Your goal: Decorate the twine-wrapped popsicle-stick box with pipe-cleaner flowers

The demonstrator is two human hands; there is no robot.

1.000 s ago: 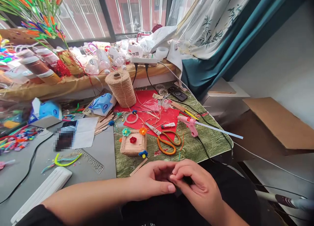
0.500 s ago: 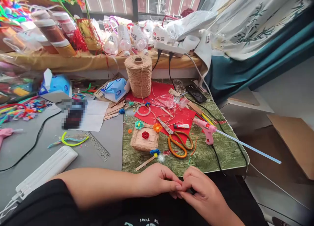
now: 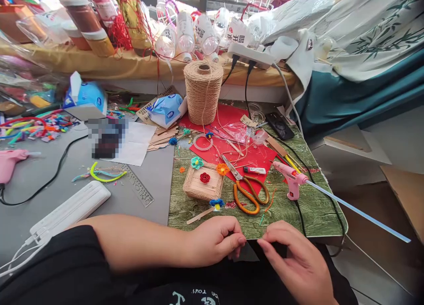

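Note:
My left hand rests at the near edge of the green mat, fingers curled in with the thumb pressed on them. My right hand lies just to its right over my dark lap, thumb and forefinger pinched together and pointing at the left hand. A small gap separates the two hands. What they hold is too small or hidden to name. Just beyond the left hand lie a craft stick with a blue flower and a twine-wrapped frame with a red rose.
Orange-handled scissors and a pink glue gun with a long glue stick lie on the mat. A twine spool stands behind red paper. A ruler, white case and second glue gun sit left.
My fingertips were touching in front of me; now the hands have drawn slightly apart. The view has dropped and shifted, so the table items sit further right and higher.

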